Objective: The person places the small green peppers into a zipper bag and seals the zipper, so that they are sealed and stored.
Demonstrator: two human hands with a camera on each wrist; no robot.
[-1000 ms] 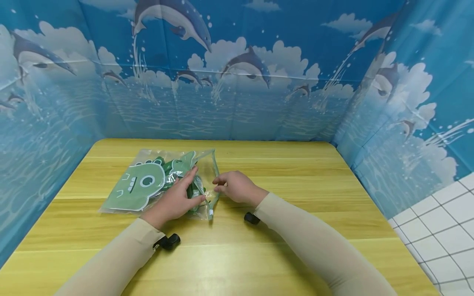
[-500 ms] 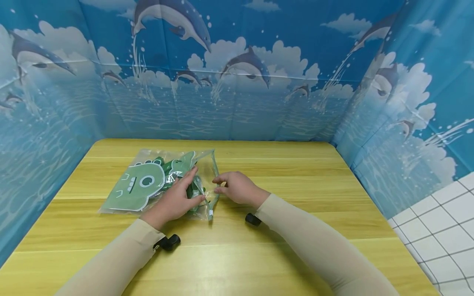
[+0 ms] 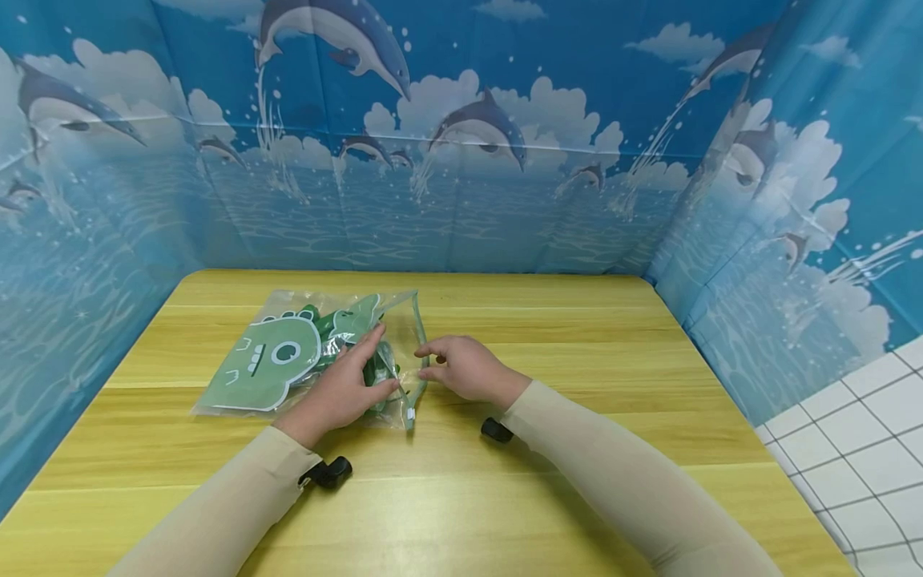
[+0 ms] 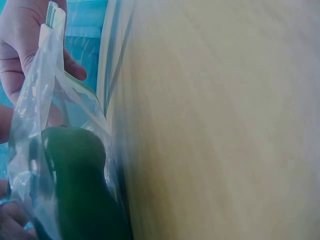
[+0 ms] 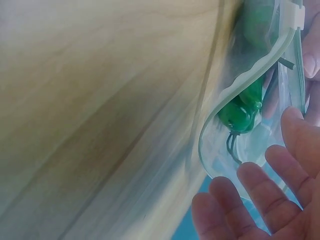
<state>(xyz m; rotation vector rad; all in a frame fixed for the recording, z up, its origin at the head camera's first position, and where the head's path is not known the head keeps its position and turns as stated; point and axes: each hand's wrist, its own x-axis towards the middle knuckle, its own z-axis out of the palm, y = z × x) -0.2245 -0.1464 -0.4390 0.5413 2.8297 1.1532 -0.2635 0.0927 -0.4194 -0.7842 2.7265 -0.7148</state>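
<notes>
A clear zip bag (image 3: 263, 377) printed with a green cartoon dinosaur lies on the table's left half, its mouth parted toward the right. My left hand (image 3: 342, 393) rests on top of it, fingers extended and thumb apart. At the mouth, my right hand (image 3: 465, 369) has its thumb and fingers spaced apart beside the lip. In the right wrist view, a glossy green object (image 5: 240, 112) with a dark cord loop sits inside. A rounded, dark green shape (image 4: 82, 175) fills the bag in the left wrist view. The white zip slider (image 3: 411, 414) is at the mouth's near end.
The yellow wood-grain table (image 3: 577, 344) is bordered behind and at the sides by a blue dolphin-print curtain (image 3: 519, 216). White tiles (image 3: 858, 449) show at the lower right. A black wrist camera (image 3: 328, 473) sits under the left sleeve, another camera (image 3: 496, 430) under the right.
My right hand has shifted very slightly right and toward me, with its thumb and fingers a little farther apart. The left hand and the bag look unchanged.
</notes>
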